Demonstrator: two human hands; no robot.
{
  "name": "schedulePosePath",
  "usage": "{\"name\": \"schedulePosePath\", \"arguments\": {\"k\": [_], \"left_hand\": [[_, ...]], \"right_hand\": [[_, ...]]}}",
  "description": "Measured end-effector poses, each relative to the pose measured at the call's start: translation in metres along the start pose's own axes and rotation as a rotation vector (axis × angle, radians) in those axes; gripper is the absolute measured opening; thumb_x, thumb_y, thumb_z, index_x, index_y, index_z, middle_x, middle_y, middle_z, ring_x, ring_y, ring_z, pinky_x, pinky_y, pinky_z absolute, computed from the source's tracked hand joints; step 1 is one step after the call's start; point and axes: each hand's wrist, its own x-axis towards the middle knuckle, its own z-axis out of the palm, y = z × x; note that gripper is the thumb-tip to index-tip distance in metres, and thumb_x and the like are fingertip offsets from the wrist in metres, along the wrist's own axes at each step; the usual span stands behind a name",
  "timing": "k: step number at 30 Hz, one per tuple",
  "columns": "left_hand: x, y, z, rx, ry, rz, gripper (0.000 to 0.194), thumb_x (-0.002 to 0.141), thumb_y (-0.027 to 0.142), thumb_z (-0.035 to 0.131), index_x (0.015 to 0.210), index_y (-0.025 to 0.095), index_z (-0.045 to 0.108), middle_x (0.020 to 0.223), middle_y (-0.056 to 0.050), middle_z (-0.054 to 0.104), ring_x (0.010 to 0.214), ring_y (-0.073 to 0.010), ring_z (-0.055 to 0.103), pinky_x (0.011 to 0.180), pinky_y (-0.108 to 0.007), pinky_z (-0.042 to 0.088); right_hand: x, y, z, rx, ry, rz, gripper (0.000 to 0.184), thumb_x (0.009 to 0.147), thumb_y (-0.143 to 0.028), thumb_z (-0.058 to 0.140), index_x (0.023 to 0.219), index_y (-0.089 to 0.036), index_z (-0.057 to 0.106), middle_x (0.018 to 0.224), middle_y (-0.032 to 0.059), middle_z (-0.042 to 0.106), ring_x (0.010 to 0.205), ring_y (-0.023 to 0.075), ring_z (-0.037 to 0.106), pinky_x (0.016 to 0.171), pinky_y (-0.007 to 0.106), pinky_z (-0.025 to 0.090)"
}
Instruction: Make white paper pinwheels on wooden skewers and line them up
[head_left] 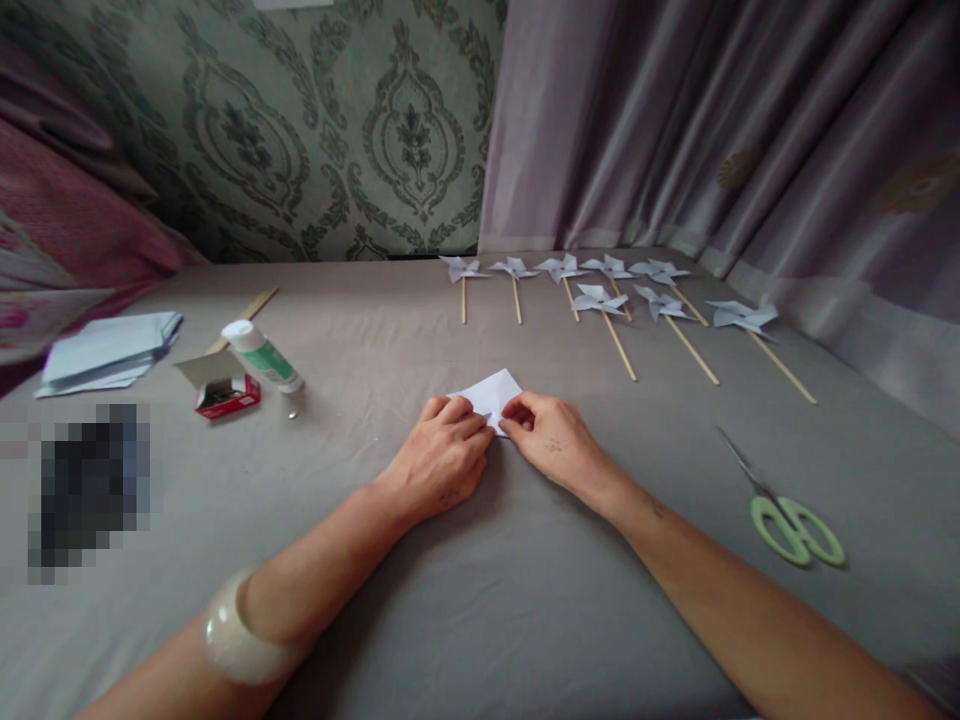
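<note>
A small piece of white paper (pixel 491 390) lies on the grey cloth in front of me, with a flap or crease showing near my fingers. My left hand (pixel 446 450) rests on its left part, fingers curled and pressing down on it. From the other side my right hand (pixel 551 435) pinches the paper's right edge between thumb and fingertips. Both hands nearly meet at the paper's near edge, and the fingers hide part of it. A pale bangle (pixel 240 635) sits on my left forearm.
Several paper pinwheels on sticks (pixel 600 300) lie at the back right. Green-handled scissors (pixel 795 525) are at the right. To the left are a glue stick (pixel 262 357), an open red box (pixel 227 397), a paper stack (pixel 109 350) and wooden sticks (pixel 255 305). A blurred patch (pixel 90 490) hides something.
</note>
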Motion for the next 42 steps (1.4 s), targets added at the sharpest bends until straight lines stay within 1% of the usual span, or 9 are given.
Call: {"name": "schedulePosePath", "arguments": {"k": [7,16,21,27,42], "left_hand": [[0.0007,0.0011,-0.0011,-0.007,-0.025,-0.013,0.02,0.086,0.019,0.048,0.095,0.015,0.066,0.091,-0.008,0.069,0.094,-0.0237,0.051,0.084,-0.039,0.035],[0.0008,0.0013,-0.0003,-0.018,-0.026,-0.012,0.019,0.085,0.018,0.049,0.095,0.015,0.066,0.091,-0.008,0.068,0.094,-0.0233,0.05,0.085,-0.039,0.035],[0.0004,0.0008,0.0001,-0.022,-0.04,-0.02,0.017,0.085,0.019,0.049,0.09,0.016,0.066,0.091,-0.008,0.068,0.095,-0.0239,0.051,0.085,-0.04,0.034],[0.0008,0.0011,0.0,-0.017,-0.026,-0.017,0.018,0.085,0.018,0.049,0.09,0.016,0.066,0.091,-0.007,0.068,0.094,-0.0232,0.051,0.084,-0.039,0.034],[0.0008,0.0021,-0.0018,-0.032,-0.033,-0.025,0.021,0.087,0.019,0.047,0.093,0.017,0.067,0.091,-0.008,0.067,0.095,-0.0227,0.05,0.085,-0.04,0.035]], "right_hand": [[0.0012,-0.0011,0.0005,0.0,-0.001,-0.003,0.011,0.078,-0.017,0.059,0.082,-0.018,0.07,0.074,0.0043,0.071,0.068,0.0149,0.064,0.066,0.025,0.046],[0.0024,-0.0008,0.0018,-0.006,0.0,-0.009,0.014,0.078,-0.016,0.058,0.082,-0.019,0.071,0.073,0.0036,0.071,0.067,0.0145,0.064,0.067,0.024,0.046],[0.0025,-0.0004,0.0026,-0.028,-0.012,-0.036,0.019,0.08,-0.018,0.054,0.086,-0.019,0.072,0.078,0.0048,0.073,0.07,0.0155,0.065,0.069,0.025,0.047],[0.0018,-0.0008,0.0022,-0.061,-0.019,-0.081,0.022,0.081,-0.017,0.053,0.09,-0.02,0.073,0.088,0.0064,0.073,0.078,0.017,0.066,0.074,0.027,0.047],[0.0005,-0.0029,0.0019,-0.16,-0.066,-0.111,0.024,0.084,-0.016,0.052,0.095,-0.019,0.072,0.094,0.0085,0.072,0.082,0.0179,0.065,0.076,0.027,0.045]]}}
